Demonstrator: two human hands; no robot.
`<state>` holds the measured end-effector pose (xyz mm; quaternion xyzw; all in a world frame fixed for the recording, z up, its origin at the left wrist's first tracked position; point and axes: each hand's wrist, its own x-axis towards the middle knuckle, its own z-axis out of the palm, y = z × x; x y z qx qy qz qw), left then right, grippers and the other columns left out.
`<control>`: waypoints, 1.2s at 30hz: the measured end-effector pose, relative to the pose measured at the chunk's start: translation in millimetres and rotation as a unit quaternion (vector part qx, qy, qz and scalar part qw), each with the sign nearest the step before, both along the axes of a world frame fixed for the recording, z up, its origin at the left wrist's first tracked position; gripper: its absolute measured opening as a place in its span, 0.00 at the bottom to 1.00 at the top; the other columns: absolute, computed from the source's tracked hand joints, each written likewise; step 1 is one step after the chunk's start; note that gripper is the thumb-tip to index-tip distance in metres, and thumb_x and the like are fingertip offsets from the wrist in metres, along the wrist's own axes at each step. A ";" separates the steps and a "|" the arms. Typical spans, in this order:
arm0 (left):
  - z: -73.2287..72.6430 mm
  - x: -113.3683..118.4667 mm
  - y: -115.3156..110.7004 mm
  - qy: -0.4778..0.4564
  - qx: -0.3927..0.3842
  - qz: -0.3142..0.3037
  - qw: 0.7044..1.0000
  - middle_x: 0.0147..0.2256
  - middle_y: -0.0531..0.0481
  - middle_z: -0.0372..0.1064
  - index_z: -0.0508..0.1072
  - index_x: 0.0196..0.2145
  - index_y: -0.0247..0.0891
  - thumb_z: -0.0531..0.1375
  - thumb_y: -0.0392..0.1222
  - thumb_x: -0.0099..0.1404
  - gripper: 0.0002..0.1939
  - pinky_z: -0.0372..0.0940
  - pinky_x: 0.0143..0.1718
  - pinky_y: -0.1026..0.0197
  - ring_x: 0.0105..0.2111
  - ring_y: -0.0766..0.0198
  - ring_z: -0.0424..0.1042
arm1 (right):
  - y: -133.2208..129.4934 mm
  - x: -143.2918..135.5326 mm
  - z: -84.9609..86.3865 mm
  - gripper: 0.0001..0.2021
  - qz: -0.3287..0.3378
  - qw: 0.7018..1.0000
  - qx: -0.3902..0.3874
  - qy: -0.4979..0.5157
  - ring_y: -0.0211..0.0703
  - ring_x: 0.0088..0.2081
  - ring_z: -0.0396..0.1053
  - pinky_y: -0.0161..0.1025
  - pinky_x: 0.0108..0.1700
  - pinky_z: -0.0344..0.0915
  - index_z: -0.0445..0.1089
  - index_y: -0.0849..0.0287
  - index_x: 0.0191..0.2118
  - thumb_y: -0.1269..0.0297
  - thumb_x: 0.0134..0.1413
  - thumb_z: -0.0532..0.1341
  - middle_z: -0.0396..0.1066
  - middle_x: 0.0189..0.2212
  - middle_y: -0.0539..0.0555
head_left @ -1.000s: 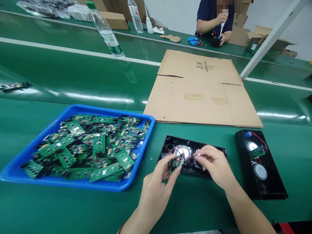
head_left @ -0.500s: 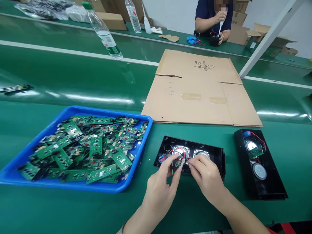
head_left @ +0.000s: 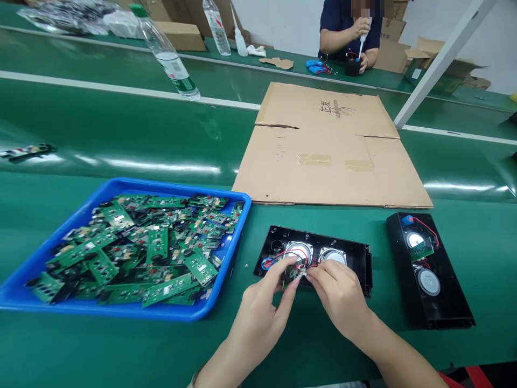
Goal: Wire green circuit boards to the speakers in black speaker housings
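My left hand [head_left: 264, 307] pinches a small circuit board [head_left: 291, 274] between thumb and fingers, above the near edge of a black speaker housing [head_left: 355, 258]. Close beside it, the fingertips of my right hand [head_left: 337, 288] are pressed together on a small wire connector [head_left: 304, 272] at the board's right edge. Whether the plug is seated in the board I cannot tell. Two round speakers sit in the housing, the left speaker [head_left: 299, 251] and the right speaker [head_left: 332, 255]. Red and black wires run across the left one.
A blue tray [head_left: 238, 237] heaped with circuit boards lies left. To the right stands a second black housing [head_left: 448, 280] with speakers and a board inside. Behind lies flattened cardboard [head_left: 335, 178]. A water bottle [head_left: 172, 62] stands further back, and a co-worker [head_left: 349, 40] sits across.
My right hand has moved slightly left, bringing the connector up against the board's edge. My left hand keeps its pinch on the board. The whole view has shifted a little.
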<state>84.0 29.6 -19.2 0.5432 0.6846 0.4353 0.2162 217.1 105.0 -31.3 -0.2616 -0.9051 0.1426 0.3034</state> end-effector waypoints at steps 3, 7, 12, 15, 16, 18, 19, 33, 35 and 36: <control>-1.5 -4.8 -1.1 0.046 0.026 -0.036 0.998 0.37 0.49 0.76 0.66 0.44 0.40 0.52 0.35 0.64 0.11 0.72 0.35 0.65 0.34 0.62 0.76 | -2.8 -0.5 -3.7 0.12 -0.014 1.000 -0.006 0.015 0.38 0.25 0.66 0.35 0.27 0.64 0.69 0.62 0.30 0.72 0.61 0.52 0.68 0.23 0.53; -4.5 -10.2 -1.6 0.067 0.052 -0.086 0.993 0.36 0.48 0.75 0.67 0.44 0.41 0.50 0.33 0.64 0.12 0.71 0.36 0.64 0.35 0.62 0.76 | -3.3 -0.1 -7.7 0.09 -0.022 0.996 -0.060 0.065 0.37 0.25 0.69 0.35 0.28 0.65 0.67 0.62 0.39 0.63 0.62 0.53 0.71 0.24 0.51; -6.3 -12.8 -1.8 0.056 0.077 -0.095 0.991 0.37 0.50 0.75 0.65 0.44 0.42 0.51 0.30 0.63 0.13 0.70 0.38 0.65 0.36 0.64 0.75 | -0.1 1.5 -5.6 0.11 -0.005 0.997 -0.057 0.053 0.38 0.25 0.69 0.37 0.29 0.65 0.68 0.63 0.40 0.62 0.62 0.52 0.72 0.25 0.52; -7.6 -11.4 -3.4 0.042 0.070 -0.085 0.993 0.37 0.50 0.75 0.66 0.44 0.42 0.52 0.30 0.63 0.13 0.70 0.38 0.65 0.36 0.64 0.75 | 0.7 1.4 -5.2 0.11 -0.002 0.996 -0.063 0.062 0.38 0.26 0.69 0.37 0.29 0.65 0.69 0.63 0.39 0.62 0.62 0.52 0.72 0.25 0.52; -8.1 -10.4 -4.0 0.034 0.066 -0.082 0.994 0.36 0.50 0.75 0.67 0.43 0.42 0.52 0.31 0.63 0.13 0.71 0.37 0.64 0.35 0.63 0.75 | 0.5 0.8 -5.9 0.11 -0.002 0.996 -0.062 0.063 0.38 0.26 0.69 0.37 0.29 0.65 0.69 0.62 0.39 0.62 0.62 0.52 0.72 0.25 0.52; -9.0 -8.2 -4.6 0.006 0.056 -0.070 0.996 0.34 0.50 0.75 0.68 0.41 0.42 0.52 0.32 0.63 0.11 0.71 0.36 0.64 0.34 0.63 0.75 | -0.7 -1.0 -8.1 0.11 -0.004 0.996 -0.057 0.062 0.38 0.26 0.68 0.36 0.29 0.65 0.69 0.62 0.39 0.63 0.62 0.52 0.72 0.25 0.52; -9.1 -7.2 -4.5 -0.012 0.049 -0.061 0.997 0.34 0.50 0.75 0.68 0.41 0.41 0.52 0.33 0.63 0.10 0.71 0.36 0.64 0.34 0.63 0.75 | -1.4 -1.9 -9.0 0.11 -0.008 0.997 -0.054 0.061 0.38 0.25 0.68 0.36 0.29 0.65 0.69 0.62 0.39 0.63 0.62 0.52 0.72 0.25 0.52; 8.0 -24.1 3.4 -0.240 -0.162 0.034 0.957 0.22 0.53 0.73 0.64 0.36 0.39 0.61 0.48 0.55 0.14 0.71 0.20 0.62 0.21 0.58 0.75 | 32.0 43.3 22.8 0.65 -0.037 0.976 -0.031 -0.211 0.67 0.62 0.39 0.73 0.56 0.36 0.27 0.63 0.64 0.47 0.28 0.71 0.41 0.62 0.71; 4.9 -21.9 1.9 -0.229 -0.172 0.043 0.957 0.22 0.52 0.73 0.64 0.35 0.38 0.61 0.48 0.55 0.15 0.69 0.18 0.63 0.20 0.60 0.74 | 29.1 36.7 16.0 0.66 -0.008 0.968 -0.049 -0.245 0.65 0.62 0.41 0.72 0.57 0.35 0.25 0.64 0.64 0.51 0.28 0.72 0.43 0.61 0.71; 3.2 -21.1 0.9 -0.225 -0.174 0.045 0.958 0.23 0.51 0.73 0.64 0.36 0.38 0.60 0.49 0.55 0.15 0.69 0.18 0.63 0.20 0.60 0.74 | 27.5 33.4 13.3 0.65 -0.005 0.967 -0.056 -0.249 0.64 0.61 0.44 0.72 0.57 0.34 0.25 0.63 0.64 0.54 0.29 0.72 0.46 0.60 0.70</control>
